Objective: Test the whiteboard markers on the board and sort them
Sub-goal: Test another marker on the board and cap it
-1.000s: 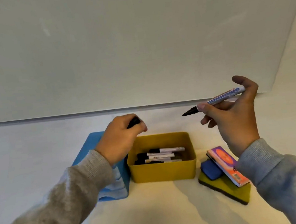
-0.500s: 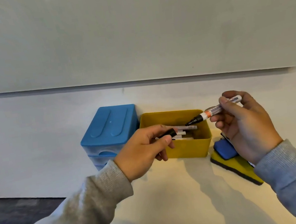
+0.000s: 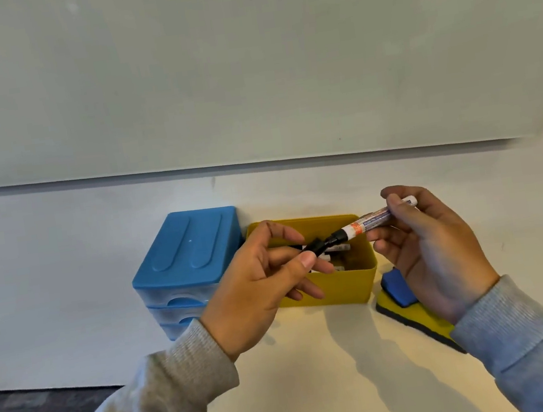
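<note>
Blue plastic forms the small drawer unit (image 3: 186, 251) at the far left of the pale table (image 3: 319, 372), set against the wall, with the fronts of its stacked drawers facing the near side. Just beside it on the right, touching or nearly so, sits the yellow bin (image 3: 343, 286), open at the top, with several markers (image 3: 336, 249) lying inside it.

Over the near-left part of the bin hangs the left hand (image 3: 260, 290), in a grey sleeve. Its thumb and forefinger pinch a black cap (image 3: 317, 246); the other fingers are loosely spread below. The cap's open end meets the dark tip of the marker (image 3: 379, 219), which slants up to the right above the bin. Whether the cap is already seated on the tip cannot be told.

The right hand (image 3: 431, 250), also grey-sleeved, grips the marker's white printed barrel, fingers curled round it, with the far end sticking out past the forefinger.

Beneath that hand, to the right of the bin, lies a yellow eraser (image 3: 412, 318) with a blue block on top and a dark underside, partly hidden by the wrist.

Across the far side, above everything, spans the whiteboard (image 3: 245, 71), its surface bare of marks apart from faint smudges.
</note>
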Motion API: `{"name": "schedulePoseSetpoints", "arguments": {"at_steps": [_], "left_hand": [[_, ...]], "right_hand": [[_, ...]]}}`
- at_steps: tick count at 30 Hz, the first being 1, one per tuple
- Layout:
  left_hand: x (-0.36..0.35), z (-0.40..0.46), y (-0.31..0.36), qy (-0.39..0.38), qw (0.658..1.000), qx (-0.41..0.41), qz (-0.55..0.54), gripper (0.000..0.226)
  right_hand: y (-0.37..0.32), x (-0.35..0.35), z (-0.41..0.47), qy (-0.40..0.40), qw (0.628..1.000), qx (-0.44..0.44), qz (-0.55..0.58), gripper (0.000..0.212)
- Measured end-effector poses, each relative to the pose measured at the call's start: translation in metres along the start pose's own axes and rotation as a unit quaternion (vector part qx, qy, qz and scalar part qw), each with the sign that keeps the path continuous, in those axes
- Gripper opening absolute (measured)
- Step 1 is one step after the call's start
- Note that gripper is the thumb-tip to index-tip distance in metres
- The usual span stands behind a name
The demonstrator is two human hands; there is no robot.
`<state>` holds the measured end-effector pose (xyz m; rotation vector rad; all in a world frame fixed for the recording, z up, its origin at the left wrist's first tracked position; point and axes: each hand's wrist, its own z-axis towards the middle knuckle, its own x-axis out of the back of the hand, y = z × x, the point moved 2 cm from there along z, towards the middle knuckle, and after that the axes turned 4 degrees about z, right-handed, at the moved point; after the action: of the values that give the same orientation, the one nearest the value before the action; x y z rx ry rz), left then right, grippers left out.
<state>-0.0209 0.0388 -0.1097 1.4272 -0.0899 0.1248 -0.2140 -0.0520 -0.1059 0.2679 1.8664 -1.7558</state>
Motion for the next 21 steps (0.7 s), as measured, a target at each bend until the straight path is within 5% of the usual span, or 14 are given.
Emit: {"name": "schedulePoseSetpoints", "arguments": {"at_steps": [14,21], "left_hand": [[0.009,0.005,-0.005,0.121,0.992,-0.042,0.010,0.019],[0.011,0.005,-0.012,0.126,0.992,-0.026,-0.019,0.026]], "right_hand": [[0.001,0.004,0.005,-0.037,0.998,-0.042,0.016,0.032],[0.006,0.001,0.001,-0.079,0.994,-0.039,-0.072,0.029]]}}
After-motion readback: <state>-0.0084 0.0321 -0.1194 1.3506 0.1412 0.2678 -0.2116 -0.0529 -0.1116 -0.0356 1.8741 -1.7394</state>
